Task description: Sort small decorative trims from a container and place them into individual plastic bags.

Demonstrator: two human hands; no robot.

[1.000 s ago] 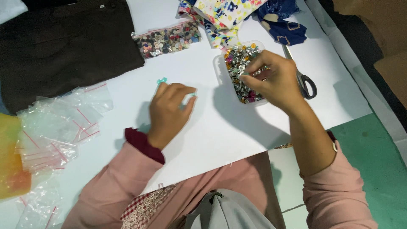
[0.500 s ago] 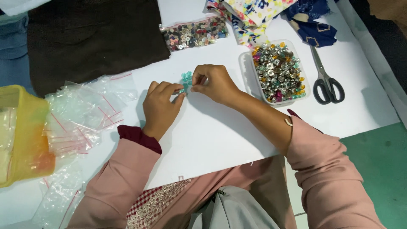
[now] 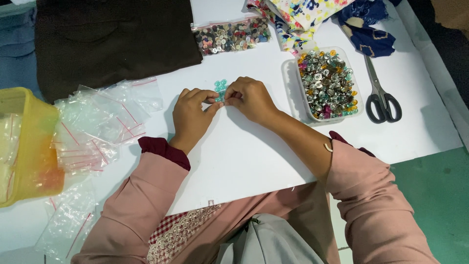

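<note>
My left hand (image 3: 191,115) and my right hand (image 3: 249,99) meet over the white table (image 3: 254,161), fingertips pinched together at a small cluster of teal buttons (image 3: 221,87). Some of the teal buttons lie flat on the table just beyond my fingers; whether one is pinched between them is hidden. A clear plastic tray of mixed metallic and coloured buttons (image 3: 326,83) stands to the right of my right hand.
Black-handled scissors (image 3: 382,98) lie right of the tray. A clear bag of mixed buttons (image 3: 230,36) sits at the back, by dark brown fabric (image 3: 112,41) and patterned cloth (image 3: 312,14). Empty zip bags (image 3: 97,127) and a yellow tub (image 3: 27,146) are on the left.
My right hand left the button tray and came left to meet my left hand at the teal buttons. The view also shifted, showing more of the left side.
</note>
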